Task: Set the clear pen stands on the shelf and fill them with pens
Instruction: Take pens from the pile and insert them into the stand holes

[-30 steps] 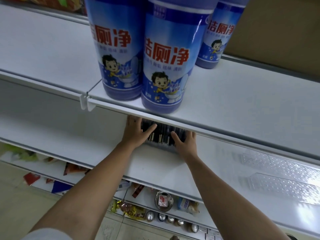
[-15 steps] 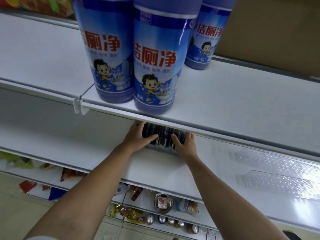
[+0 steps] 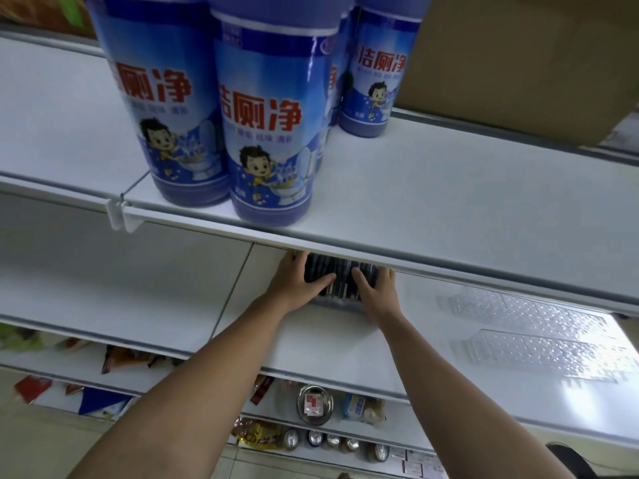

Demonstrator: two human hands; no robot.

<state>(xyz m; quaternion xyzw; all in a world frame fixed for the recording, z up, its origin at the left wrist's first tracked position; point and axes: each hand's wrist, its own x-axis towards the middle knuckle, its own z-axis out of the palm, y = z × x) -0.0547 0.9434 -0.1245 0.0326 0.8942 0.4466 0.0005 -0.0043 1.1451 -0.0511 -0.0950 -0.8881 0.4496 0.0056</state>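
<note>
White metal shop shelving in tiers, seen from in front and above. On the upper shelf [image 3: 449,188], several tall blue toilet-cleaner bottles [image 3: 266,133] with a cartoon boy on the label, upright near the front edge. Behind them to the right, a brown cardboard box [image 3: 518,63]. Below, a plain white middle shelf [image 3: 138,299], its rear part hidden by the upper shelf's front lip. Lower still, tiers with snack packets [image 3: 256,433], a row of cans [image 3: 332,440] and a round metal tin [image 3: 314,404]. Pale floor tiles [image 3: 41,444] at the lower left.

Well back on the middle shelf, partly under that lip: a filled pen stand [image 3: 337,305], clear, packed with dark pens [image 3: 342,281]. Pens side by side in a row, long axes running front to back, far ends out of sight under the lip. Left hand [image 3: 294,281] gripping the stand's left side, thumb laid across the pens. Right hand [image 3: 378,293] gripping the right side, thumb likewise on the pens. Fingertips of both hidden under the lip.

Further right on the same shelf, well apart from the hands, two more clear stands lying flat: rear empty pen stand [image 3: 525,309] and front empty pen stand [image 3: 539,350]. Long axes left to right along the shelf, near each other.
</note>
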